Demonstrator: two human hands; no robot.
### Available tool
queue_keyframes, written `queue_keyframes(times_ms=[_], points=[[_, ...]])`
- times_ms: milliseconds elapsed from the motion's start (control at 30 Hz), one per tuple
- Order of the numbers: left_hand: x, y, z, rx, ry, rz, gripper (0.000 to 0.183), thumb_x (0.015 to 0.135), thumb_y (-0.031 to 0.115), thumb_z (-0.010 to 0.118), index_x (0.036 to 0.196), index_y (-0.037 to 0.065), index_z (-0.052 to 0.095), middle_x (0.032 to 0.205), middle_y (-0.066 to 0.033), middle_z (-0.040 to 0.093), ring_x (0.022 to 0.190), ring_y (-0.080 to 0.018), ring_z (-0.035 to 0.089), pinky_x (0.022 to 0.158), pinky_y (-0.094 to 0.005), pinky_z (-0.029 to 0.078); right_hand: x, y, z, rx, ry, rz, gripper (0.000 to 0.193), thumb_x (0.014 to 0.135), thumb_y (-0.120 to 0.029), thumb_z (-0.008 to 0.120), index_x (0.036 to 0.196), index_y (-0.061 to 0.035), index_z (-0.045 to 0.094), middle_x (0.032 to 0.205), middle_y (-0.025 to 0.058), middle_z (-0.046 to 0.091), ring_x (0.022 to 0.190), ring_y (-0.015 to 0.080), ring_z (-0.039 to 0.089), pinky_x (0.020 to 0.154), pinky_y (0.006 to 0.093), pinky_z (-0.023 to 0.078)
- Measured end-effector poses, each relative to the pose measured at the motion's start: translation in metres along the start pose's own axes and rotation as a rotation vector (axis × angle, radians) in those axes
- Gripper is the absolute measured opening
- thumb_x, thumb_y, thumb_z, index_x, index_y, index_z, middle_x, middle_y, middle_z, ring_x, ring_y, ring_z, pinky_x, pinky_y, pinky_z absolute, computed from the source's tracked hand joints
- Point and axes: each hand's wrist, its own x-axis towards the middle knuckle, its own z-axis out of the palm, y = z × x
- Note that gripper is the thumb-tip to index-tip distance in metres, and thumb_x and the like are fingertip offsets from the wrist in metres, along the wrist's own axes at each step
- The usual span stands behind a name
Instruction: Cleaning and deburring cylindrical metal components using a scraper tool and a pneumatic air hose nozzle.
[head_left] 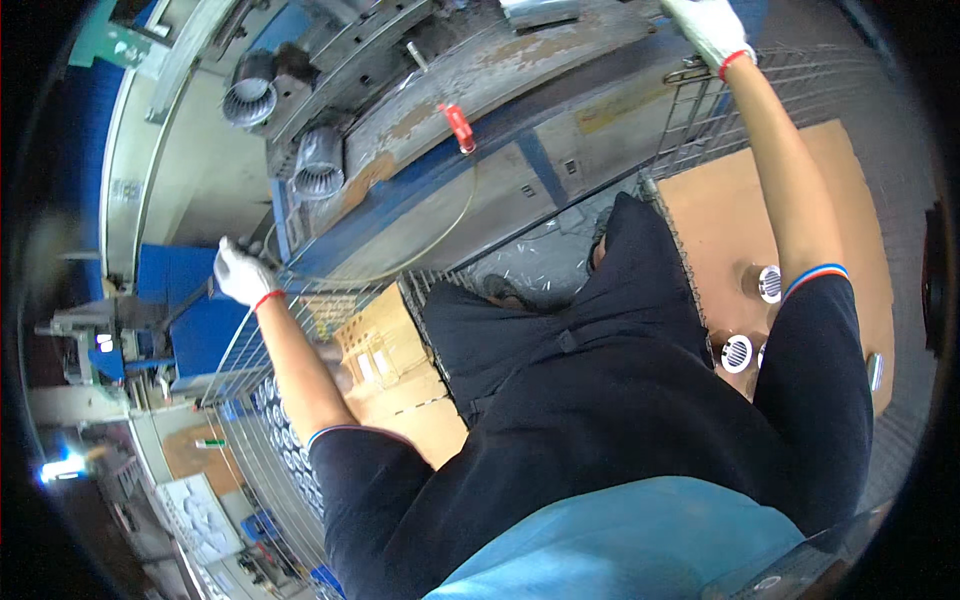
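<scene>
My left hand [243,275], in a white glove with a red cuff, is at the far left by the upper corner of a wire basket [245,330]. Its fingers look curled, and whatever lies in them is hidden. My right hand [712,35], gloved alike, reaches to the top edge of the view above the worn metal bench [520,60]; its fingertips are cut off. A shiny metal block [540,10] lies on the bench to its left. Two ribbed metal cylinders, one upright [318,165] and one farther back [250,100], stand at the bench's left end.
A red-handled air gun [458,128] hangs at the bench edge on a thin hose [455,225]. At right, cardboard [810,230] in a wire basket bears several round slotted metal parts [737,353]. Cardboard [430,430] and rows of round parts [285,435] fill the left side.
</scene>
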Motion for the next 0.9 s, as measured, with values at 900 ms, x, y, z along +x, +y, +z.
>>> queue_keyframes(times_ms=[900], points=[[0.024,-0.11,0.22,0.348,-1.238,-0.437,0.041,0.098,0.027,0.07,0.122,-0.006,0.073,0.111,-0.0077,0.072,0.098,-0.02,0.064,0.086,-0.0354,0.052,-0.007,0.003,0.003,0.042,0.236,0.115,0.038,0.081,-0.037,0.066,0.101,-0.0089,0.081,0.103,0.0208,0.076,0.1,0.0407,0.073,0.091,0.0468,0.058]])
